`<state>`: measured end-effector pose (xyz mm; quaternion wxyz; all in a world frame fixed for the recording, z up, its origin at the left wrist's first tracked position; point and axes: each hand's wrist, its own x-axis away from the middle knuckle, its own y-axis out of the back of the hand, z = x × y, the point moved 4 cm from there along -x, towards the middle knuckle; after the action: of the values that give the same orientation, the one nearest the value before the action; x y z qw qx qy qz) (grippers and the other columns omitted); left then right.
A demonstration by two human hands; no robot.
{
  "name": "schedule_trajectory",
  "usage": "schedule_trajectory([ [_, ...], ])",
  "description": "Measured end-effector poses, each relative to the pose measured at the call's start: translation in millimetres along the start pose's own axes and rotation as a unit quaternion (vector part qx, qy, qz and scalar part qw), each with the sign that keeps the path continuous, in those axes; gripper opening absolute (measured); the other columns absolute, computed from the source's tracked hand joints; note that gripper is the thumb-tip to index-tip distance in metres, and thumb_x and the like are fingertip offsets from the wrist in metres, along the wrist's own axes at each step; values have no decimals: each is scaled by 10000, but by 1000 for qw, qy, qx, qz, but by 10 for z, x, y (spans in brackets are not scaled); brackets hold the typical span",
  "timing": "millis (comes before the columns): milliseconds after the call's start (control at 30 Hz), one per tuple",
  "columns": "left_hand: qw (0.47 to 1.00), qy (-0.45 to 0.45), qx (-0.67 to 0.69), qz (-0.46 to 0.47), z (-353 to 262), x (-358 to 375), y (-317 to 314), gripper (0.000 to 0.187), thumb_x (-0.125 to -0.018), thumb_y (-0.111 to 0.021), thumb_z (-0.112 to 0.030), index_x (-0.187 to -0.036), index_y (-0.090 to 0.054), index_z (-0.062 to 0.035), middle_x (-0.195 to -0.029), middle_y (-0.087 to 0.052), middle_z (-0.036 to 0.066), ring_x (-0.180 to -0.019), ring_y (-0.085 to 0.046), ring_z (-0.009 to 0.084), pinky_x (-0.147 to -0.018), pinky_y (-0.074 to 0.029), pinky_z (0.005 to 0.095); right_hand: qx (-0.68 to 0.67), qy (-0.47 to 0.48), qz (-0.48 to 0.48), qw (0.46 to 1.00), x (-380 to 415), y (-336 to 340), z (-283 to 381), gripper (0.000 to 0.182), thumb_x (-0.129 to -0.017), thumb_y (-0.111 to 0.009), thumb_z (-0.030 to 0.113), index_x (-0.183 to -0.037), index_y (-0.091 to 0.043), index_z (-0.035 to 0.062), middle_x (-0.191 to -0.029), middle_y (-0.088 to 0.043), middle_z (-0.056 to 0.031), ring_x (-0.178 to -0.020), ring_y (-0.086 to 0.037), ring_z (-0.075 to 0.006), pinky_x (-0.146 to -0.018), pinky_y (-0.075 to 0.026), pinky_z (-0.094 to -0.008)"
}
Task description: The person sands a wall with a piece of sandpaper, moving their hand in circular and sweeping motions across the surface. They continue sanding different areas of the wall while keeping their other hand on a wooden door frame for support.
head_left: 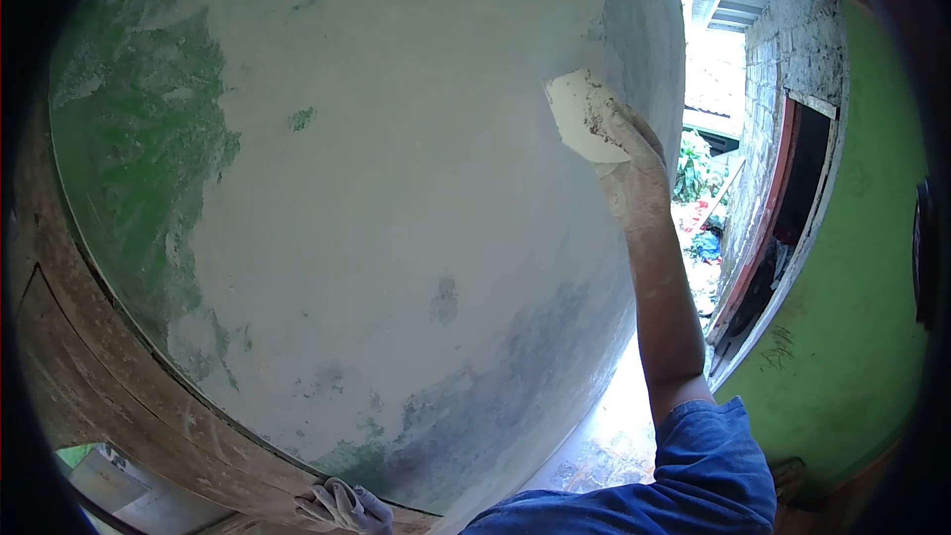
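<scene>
Stretched up at the upper right, my right hand (639, 160) grips a pale, flat scraper (586, 119) with brownish specks on it. The scraper lies against or very near the wall (396, 188), near its right edge. That wall is coated in whitish filler, with green paint showing at the left and in small patches. At the bottom, my left hand (349, 507) is partly in view beside the wooden border, its fingers bent around something greyish that I cannot make out.
Brown wooden boards (149, 401) run along the wall's lower left edge. At the right, a bright opening shows plants (698, 166) and a rough block wall (792, 40). A dark red-framed opening (783, 208) and a green wall (852, 307) stand farther right.
</scene>
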<state>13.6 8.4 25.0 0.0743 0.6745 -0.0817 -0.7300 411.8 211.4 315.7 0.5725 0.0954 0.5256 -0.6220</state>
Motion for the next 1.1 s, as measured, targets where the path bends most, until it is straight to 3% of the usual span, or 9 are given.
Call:
schedule_trajectory([
  [300, 1000, 1, -6, -11, -38, -48, 22, 402, -917, -395, -116, -1305, -395, -12, -1410, -334, 208, -1307, -195, 515, -1035, -82, 643, 78, 17, 111, 991, -84, 74, 123, 200, -862, -592, 78, -1036, -589, -20, -1062, -613, -117, -995, -586, -167, -890, -463, -293],
  [367, 1000, 0, -4, -12, -42, -45, 26, 400, -917, -394, -114, -1303, -396, -12, -1409, -337, 203, -1306, -198, 515, -1034, -83, 644, 395, 151, 48, 905, -57, -23, 247, 143, -819, -621, 35, -954, -595, -3, -1010, -641, -95, -918, -604, -138, -767, -495, -265],
  [467, 1000, 0, 29, 9, 2, 44, -11, 396, -915, -392, -109, -1300, -393, -13, -1403, -339, 213, -1302, -205, 518, -1033, -82, 646, 373, 263, 66, 887, 20, -270, 150, 112, -808, -630, 25, -843, -525, 4, -1072, -635, -125, -901, -610, -134, -716, -509, -267],
  [533, 1000, 15, -11, -4, -33, -7, 9, 396, -915, -395, -107, -1301, -389, -17, -1399, -340, 224, -1300, -212, 518, -1033, -79, 645, 390, 243, 72, 885, 98, -384, 60, 169, -819, -611, 18, -795, -443, 28, -1119, -613, -182, -875, -632, -179, -700, -516, -307],
  [600, 1000, -2, -3, 7, 28, 44, -11, 397, -915, -395, -107, -1303, -387, -20, -1399, -337, 227, -1302, -209, 516, -1033, -76, 644, 486, 276, 93, 824, 191, -479, -36, 158, -823, -596, 18, -835, -440, 41, -1046, -623, -193, -840, -642, -243, -700, -515, -340],
  [633, 1000, -19, 4, 17, 39, 70, -31, 399, -916, -395, -107, -1306, -385, -23, -1400, -335, 231, -1304, -206, 515, -1033, -73, 642, 479, 238, 104, 838, 212, -502, -91, 155, -832, -599, 47, -850, -445, 49, -981, -601, -196, -828, -633, -294, -701, -515, -371],
  [767, 1000, 5, 10, -10, -22, 1, 7, 401, -918, -396, -111, -1309, -382, -23, -1404, -333, 225, -1310, -198, 509, -1040, -70, 630, 472, 322, 52, 819, 275, -761, -136, 184, -841, -612, 92, -960, -487, 25, -931, -572, -189, -892, -609, -291, -740, -508, -386],
  [967, 1000, 12, -17, 2, 27, 49, -19, 399, -924, -386, -125, -1308, -391, -17, -1410, -326, 221, -1323, -176, 497, -1055, -65, 604, 538, 259, 46, 801, 225, -794, -190, 389, -889, -542, 94, -1261, -446, 34, -1202, -497, -182, -1100, -512, -334, -876, -473, -416],
  [1100, 1000, 7, -11, -8, 14, 26, 0, 401, -916, -391, -129, -1297, -413, -8, -1414, -324, 220, -1332, -152, 491, -1060, -61, 597, 512, 367, 95, 771, 458, -714, -526, 432, -877, -544, 74, -1300, -460, 90, -1424, -309, -169, -1298, -304, -371, -1047, -303, -455],
])
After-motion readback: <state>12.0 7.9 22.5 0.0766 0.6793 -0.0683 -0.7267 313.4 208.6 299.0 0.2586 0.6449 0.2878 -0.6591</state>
